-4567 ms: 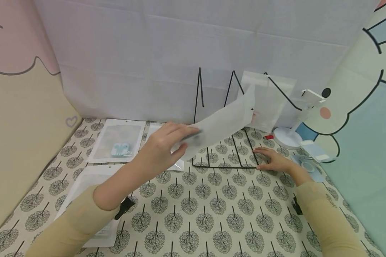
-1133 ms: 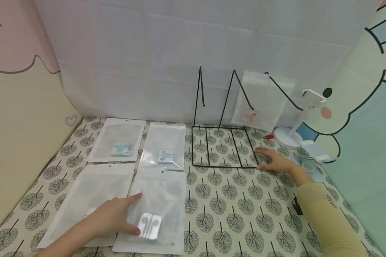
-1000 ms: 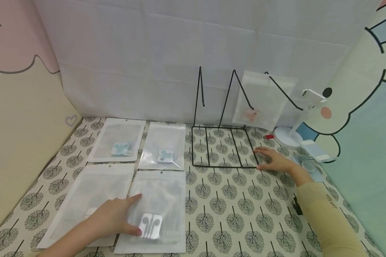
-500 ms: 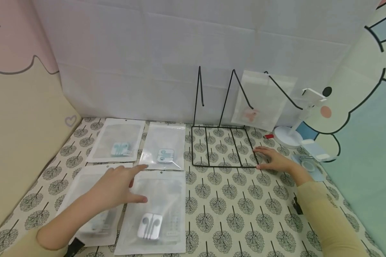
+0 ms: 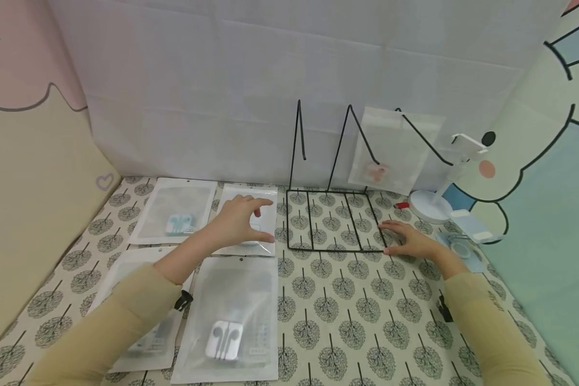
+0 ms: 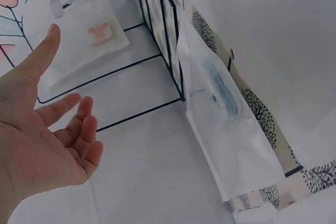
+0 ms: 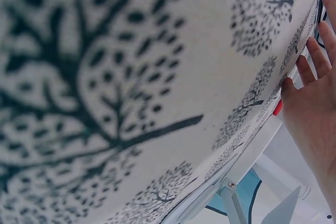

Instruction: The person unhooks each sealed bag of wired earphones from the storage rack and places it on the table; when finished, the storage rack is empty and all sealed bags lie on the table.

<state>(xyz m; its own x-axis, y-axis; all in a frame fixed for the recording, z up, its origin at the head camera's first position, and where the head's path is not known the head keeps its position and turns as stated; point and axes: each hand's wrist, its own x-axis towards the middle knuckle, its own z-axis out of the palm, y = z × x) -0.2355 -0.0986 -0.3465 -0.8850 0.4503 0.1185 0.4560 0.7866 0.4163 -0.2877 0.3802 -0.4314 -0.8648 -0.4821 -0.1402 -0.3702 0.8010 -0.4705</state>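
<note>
My left hand (image 5: 243, 217) hovers over the back pouch nearer the rack, thumb and fingers apart, holding nothing. This clear-fronted zip pouch (image 5: 225, 214) contains boxed earphones, mostly hidden by the hand; the left wrist view shows the light-blue earphone case (image 6: 223, 90) in its pouch. My right hand (image 5: 410, 241) rests at the front right corner of a black wire display rack (image 5: 338, 250), fingertips at its base wire. A frosted pouch (image 5: 412, 134) with a pink item hangs on the rack's right hook. The front middle pouch (image 5: 236, 289) contains white earphones (image 5: 224, 340).
Another pouch (image 5: 185, 195) with a light-blue case lies back left; the front left pouch (image 5: 137, 262) is partly under my left sleeve. A white stand (image 5: 431, 206), a small red object (image 5: 402, 205) and a pale blue folding stand (image 5: 463, 249) are at right.
The pouch my left hand held near the rack now lies front middle. Afterward that hand let go, rose and moved back and right to the back pouch. My right hand stayed at the rack.
</note>
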